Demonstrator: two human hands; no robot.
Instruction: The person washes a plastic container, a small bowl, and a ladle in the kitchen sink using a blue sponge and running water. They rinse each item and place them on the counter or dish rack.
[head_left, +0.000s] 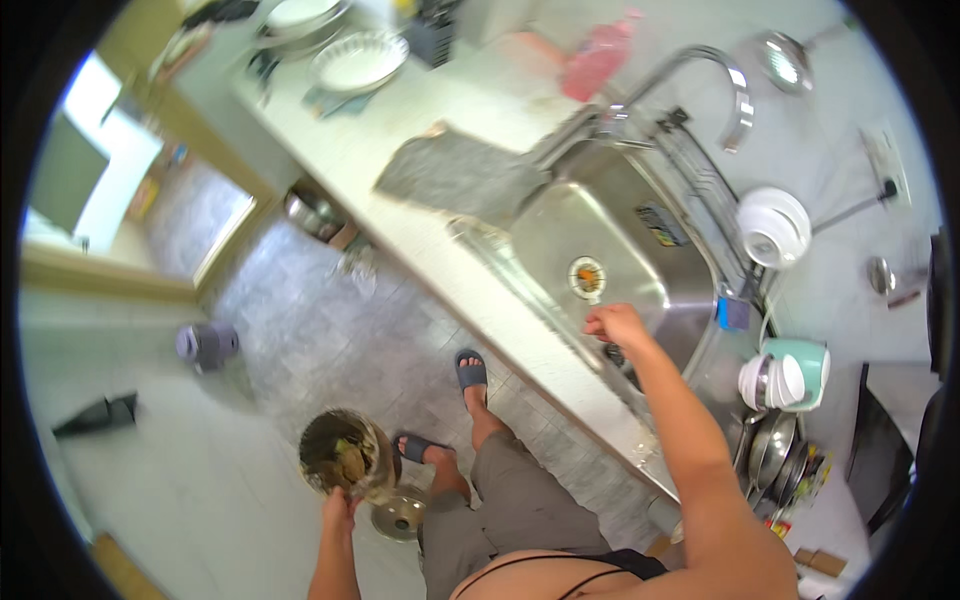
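My left hand (341, 506) grips the near rim of a waste bin (384, 457) at my left, tilted so that its mouth faces up towards me. A clear liner covers the rim, and food scraps (351, 459) lie inside. Over the stainless steel sink (577, 214), my right hand (619, 326) has its fingers closed at the short handle of a round sink strainer (587, 279). Orange scraps sit in the strainer's middle. A dark drain opening (616, 354) shows partly beneath my right wrist.
A grey cloth (457, 172) lies on the white counter (322, 150) beside the sink. The faucet (731, 90) arches above the basin. White bowls (772, 225) stand at the sink's far side. A round lid (401, 516) is near my feet, and a purple container (208, 345) stands farther left.
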